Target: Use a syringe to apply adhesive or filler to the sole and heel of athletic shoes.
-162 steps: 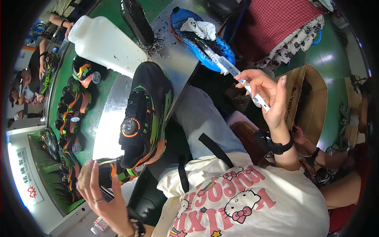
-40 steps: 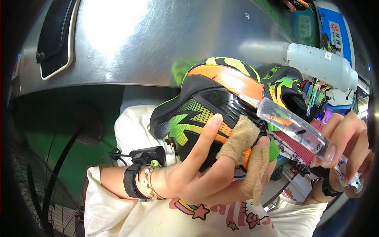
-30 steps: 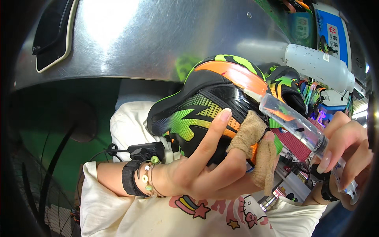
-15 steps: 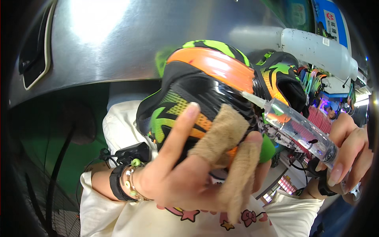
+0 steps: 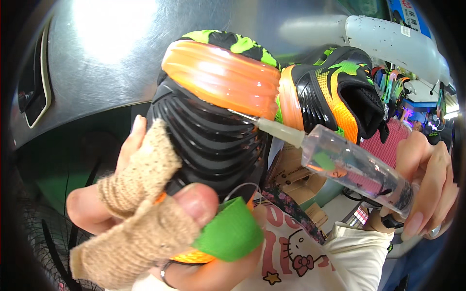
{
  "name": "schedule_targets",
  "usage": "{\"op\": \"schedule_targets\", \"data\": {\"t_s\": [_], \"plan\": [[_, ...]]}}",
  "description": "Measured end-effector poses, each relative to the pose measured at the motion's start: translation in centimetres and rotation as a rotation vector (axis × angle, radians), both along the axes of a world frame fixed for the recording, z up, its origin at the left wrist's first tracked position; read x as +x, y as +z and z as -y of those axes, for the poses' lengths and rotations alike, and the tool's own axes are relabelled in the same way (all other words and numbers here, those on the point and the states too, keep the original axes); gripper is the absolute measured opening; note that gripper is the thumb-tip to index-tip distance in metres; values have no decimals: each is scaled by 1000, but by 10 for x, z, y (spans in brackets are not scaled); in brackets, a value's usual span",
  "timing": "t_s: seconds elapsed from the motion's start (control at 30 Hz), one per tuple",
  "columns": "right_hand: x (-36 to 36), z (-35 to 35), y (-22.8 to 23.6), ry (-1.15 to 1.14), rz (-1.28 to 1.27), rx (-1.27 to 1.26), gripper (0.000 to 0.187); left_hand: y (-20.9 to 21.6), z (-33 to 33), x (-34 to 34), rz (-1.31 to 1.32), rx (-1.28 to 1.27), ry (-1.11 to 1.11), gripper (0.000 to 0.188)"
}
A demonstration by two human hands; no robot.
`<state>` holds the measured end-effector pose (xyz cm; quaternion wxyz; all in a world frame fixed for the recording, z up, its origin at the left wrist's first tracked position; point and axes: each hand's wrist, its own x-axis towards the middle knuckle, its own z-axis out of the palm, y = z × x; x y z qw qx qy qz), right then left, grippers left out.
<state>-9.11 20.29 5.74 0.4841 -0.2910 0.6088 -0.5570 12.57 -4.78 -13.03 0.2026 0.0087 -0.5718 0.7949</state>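
Observation:
My left hand (image 5: 150,213), its fingers wrapped in beige cloth strips, grips a black, green and orange sports shoe (image 5: 208,133) from below. The ribbed black toe and shiny orange sole edge (image 5: 221,77) face up. A green fabric piece (image 5: 230,230) shows beside my thumb; I cannot tell what it belongs to. My right hand (image 5: 427,189) is closed round the back end of a clear syringe (image 5: 354,165), which holds clear liquid. The syringe's thin metal tip lies at the seam between orange sole and black upper.
A matching shoe (image 5: 318,92) stands just right of the held one. Behind it a translucent white bottle (image 5: 388,43) lies on the metal table (image 5: 111,77). More shoes (image 5: 395,89), a pink textured surface (image 5: 386,145) and a cardboard box (image 5: 298,177) are at the right.
The held shoe has moved left and nearer and has turned, bringing its ribbed toe into fuller view. My left hand has shifted left with it. The syringe tip has moved left along the sole seam.

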Motion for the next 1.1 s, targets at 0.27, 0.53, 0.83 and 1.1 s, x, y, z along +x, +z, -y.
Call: {"op": "schedule_targets", "data": {"t_s": [0.27, 0.53, 0.83, 1.1], "plan": [[11, 22, -47, -72, 23, -84, 43, -17, 7, 10, -5, 347, -156, 48], [61, 42, -60, -127, 45, -169, 45, -18, 20, 26, -11, 684, -292, 46], [85, 53, -93, -150, -144, -324, 71, -21, 31, 33, -24, 1071, -450, 45], [96, 42, -113, -185, -132, -416, 58, -25, 39, 35, -35, 1417, -585, 45]]}}
